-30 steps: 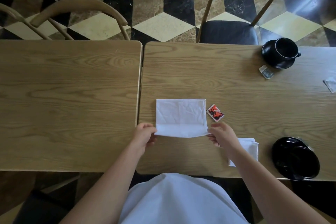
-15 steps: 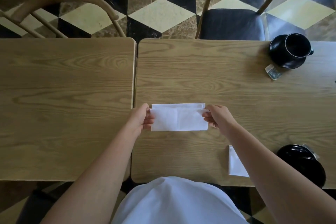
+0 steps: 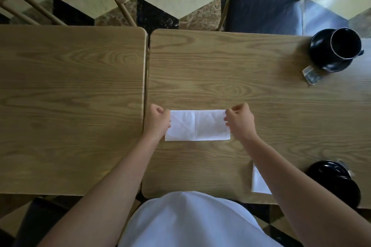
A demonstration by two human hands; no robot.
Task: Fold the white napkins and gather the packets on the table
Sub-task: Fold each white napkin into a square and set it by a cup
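While a folded napkin (image 3: 259,182) waits at the near edge, the napkin in play (image 3: 197,125) lies flat mid-bench (image 3: 220,78), long axis running left to right, left hand (image 3: 158,121) pinching one short end, right hand (image 3: 240,120) the other, so either end can swing across; a packet (image 3: 311,75) sits far right.
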